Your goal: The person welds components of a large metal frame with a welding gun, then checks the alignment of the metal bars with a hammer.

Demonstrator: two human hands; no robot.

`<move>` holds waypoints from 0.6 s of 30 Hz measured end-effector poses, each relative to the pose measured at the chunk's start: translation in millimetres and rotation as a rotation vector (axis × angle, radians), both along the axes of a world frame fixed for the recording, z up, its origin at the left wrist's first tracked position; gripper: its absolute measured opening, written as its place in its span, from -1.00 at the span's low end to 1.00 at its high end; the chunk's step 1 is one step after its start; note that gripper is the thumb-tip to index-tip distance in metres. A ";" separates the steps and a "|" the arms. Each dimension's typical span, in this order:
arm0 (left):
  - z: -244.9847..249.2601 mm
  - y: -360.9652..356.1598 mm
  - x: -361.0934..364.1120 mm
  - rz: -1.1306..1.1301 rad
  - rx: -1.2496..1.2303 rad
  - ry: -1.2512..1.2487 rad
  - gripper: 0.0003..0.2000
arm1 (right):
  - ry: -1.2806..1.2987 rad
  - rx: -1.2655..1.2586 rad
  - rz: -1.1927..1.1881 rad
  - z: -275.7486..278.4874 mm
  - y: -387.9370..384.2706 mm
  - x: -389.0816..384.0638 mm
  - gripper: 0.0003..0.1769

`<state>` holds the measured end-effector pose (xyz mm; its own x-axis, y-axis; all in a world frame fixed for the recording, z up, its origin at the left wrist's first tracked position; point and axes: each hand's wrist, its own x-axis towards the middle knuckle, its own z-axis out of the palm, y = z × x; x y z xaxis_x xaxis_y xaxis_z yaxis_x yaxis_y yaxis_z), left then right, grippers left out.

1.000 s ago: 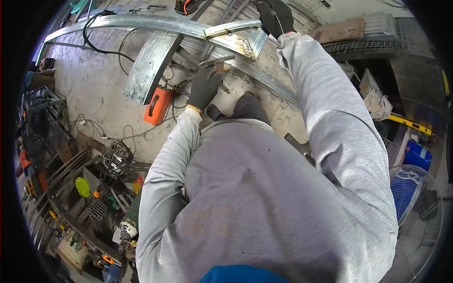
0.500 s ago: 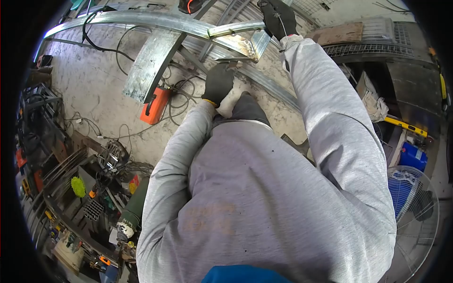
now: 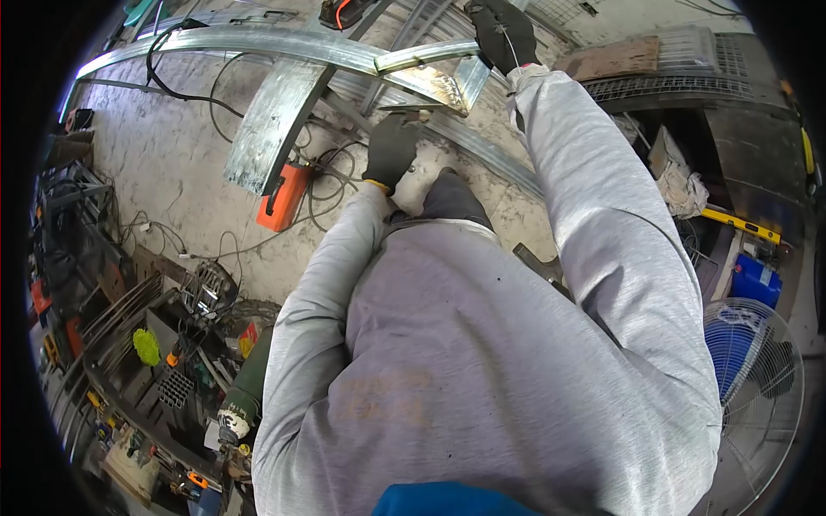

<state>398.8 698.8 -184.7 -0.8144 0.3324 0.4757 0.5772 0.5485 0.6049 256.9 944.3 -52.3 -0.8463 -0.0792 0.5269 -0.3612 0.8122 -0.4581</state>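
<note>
My left hand [image 3: 392, 155], in a dark glove, is closed at one end of a thin dark flat strip [image 3: 411, 107]. The strip lies just below the welded corner of a galvanized metal frame [image 3: 439, 86], whose surface is brown and scorched there. My right hand [image 3: 501, 36], also dark-gloved, is at the upper right by the end of a short metal channel [image 3: 428, 54]. Its fingers are curled, and a thin pale line like a wire [image 3: 514, 45] crosses the glove; what it grips is hidden. A long curved metal channel [image 3: 258, 37] joins the frame from the left.
An orange case [image 3: 284, 196] with coiled cables stands on the concrete floor [image 3: 172, 163] beside a wide galvanized piece [image 3: 275, 120]. Tools and a green cylinder [image 3: 245, 391] crowd the lower left. A wire-guard fan [image 3: 748, 404] and yellow level [image 3: 742, 225] are at right.
My left hand and the dark strip have shifted slightly left along the frame's lower edge. My right hand stays near the channel's end. The view has moved a little.
</note>
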 end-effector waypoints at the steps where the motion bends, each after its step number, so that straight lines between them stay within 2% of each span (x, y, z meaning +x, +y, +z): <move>1: 2.1 -1.8 -0.9 -0.021 -0.012 -0.044 -0.80 | 0.044 -0.010 0.010 -1.0 -0.1 0.5 -0.71; 2: 3.8 -3.8 0.6 -0.042 -0.026 -0.092 -0.79 | 0.085 -0.022 0.021 -2.9 -1.4 2.3 -0.71; 3: -5.5 -0.9 0.0 -0.112 -0.118 0.163 -0.74 | 0.079 -0.025 0.024 -1.6 -2.9 4.7 -0.71; 4: 0.9 3.4 3.3 -0.109 -0.121 0.160 -0.74 | 0.045 -0.042 0.032 3.7 -4.1 6.5 -0.72; 6: 21.6 15.1 7.5 -0.077 0.069 -0.243 -0.73 | 0.013 -0.058 0.039 6.1 -5.2 5.7 -0.73; 7: 18.7 9.4 2.9 -0.124 -0.123 -0.042 -0.75 | 0.004 -0.046 0.041 4.6 -3.6 4.0 -0.73; 8: 15.7 6.6 3.7 -0.125 -0.121 -0.043 -0.75 | -0.007 -0.035 0.041 2.9 -0.9 3.3 -0.73; 10: 8.7 3.2 4.8 0.011 0.177 -0.261 -0.78 | 0.043 -0.035 0.045 -0.2 0.4 2.1 -0.72; 12: 0.4 1.7 6.4 0.068 0.184 -0.362 -0.77 | 0.085 -0.044 0.048 -2.9 -2.2 4.2 -0.71; 14: 3.4 10.4 6.7 -0.123 -0.149 0.127 -0.76 | 0.008 -0.015 0.007 -3.3 -2.0 -0.6 -0.70; 16: 3.5 17.3 7.9 -0.111 0.048 -0.241 -0.76 | 0.003 -0.035 0.018 -2.2 -0.3 -1.2 -0.71; 18: -3.7 8.3 2.6 -0.085 -0.152 0.162 -0.77 | -0.041 -0.073 -0.014 -4.3 -1.0 0.6 -0.71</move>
<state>401.4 707.1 -188.4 -0.6976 0.4744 0.5369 0.7079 0.5718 0.4146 257.5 943.3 -56.6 -0.8682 -0.0298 0.4954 -0.3294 0.7812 -0.5303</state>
